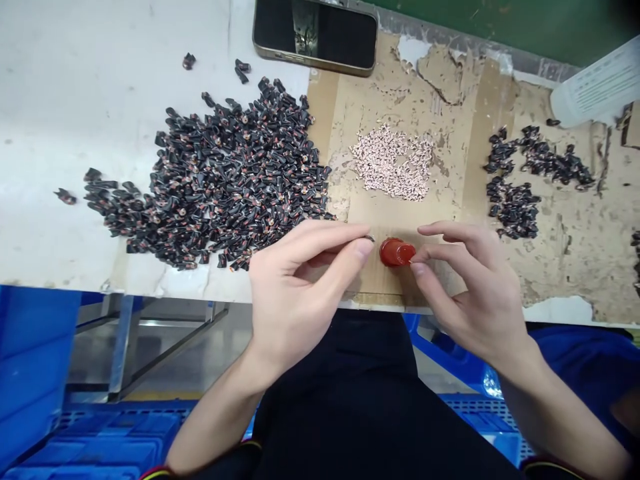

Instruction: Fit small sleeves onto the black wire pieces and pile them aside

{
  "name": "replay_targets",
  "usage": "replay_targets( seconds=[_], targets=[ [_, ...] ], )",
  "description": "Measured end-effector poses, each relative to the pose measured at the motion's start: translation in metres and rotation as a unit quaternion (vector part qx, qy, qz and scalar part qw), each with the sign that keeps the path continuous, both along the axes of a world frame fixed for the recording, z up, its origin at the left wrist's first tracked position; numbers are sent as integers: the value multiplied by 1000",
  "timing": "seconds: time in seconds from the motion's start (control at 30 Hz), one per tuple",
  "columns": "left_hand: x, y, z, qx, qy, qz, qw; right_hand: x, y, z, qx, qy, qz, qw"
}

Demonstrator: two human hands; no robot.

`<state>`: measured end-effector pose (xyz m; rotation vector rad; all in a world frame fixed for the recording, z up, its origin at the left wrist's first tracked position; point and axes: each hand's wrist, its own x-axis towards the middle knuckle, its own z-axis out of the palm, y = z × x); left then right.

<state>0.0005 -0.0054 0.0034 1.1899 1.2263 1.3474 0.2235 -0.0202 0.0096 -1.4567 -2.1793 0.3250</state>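
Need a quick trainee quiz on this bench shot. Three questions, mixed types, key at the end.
1. True or false: the left hand pinches a small dark piece between thumb and index finger.

2. What lies between the big black heap and the smaller black clusters?
A: white caps
B: small copper-coloured bits
C: green screws

3. Fill in: the cup-shaped piece just right of the left hand's fingertips is ____ in colour.

Key: 1 true; 2 B; 3 red.
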Motion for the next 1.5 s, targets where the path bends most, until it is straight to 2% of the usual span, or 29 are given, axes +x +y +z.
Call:
replay_targets(
  seconds=[0.07,0.13,0.27,0.33,0.6,0.93,1.03,1.27,1.37,1.5],
  targets=[
    [4,-1,2,-36,-36,-19,999,0,-1,5,-39,76,-26,996],
    [9,-1,5,-78,-79,-36,993,-2,-2,11,-100,197,-53,974],
    [23,-2,4,-119,-160,-74,977,-10,-6,24,-244,432,-84,864],
    [29,-3,2,-114,-187,-86,972,-16,-7,28,-264,469,-94,838],
    [32,-9,0,-123,-182,-90,971,-29,-7,30,-213,438,-100,868],
    [30,-7,6,-96,-153,-81,980,-30,-6,32,-201,416,-89,882],
    [30,-8,8,-73,-124,-72,987,-30,-3,32,-219,439,-90,867],
    [32,-10,8,17,-62,-52,997,-22,3,25,-305,524,-53,793],
    [33,-12,9,47,-39,-42,997,-21,4,23,-313,537,-49,782],
    [34,-14,8,86,-23,-41,995,-17,6,23,-306,542,-40,782]
  ],
)
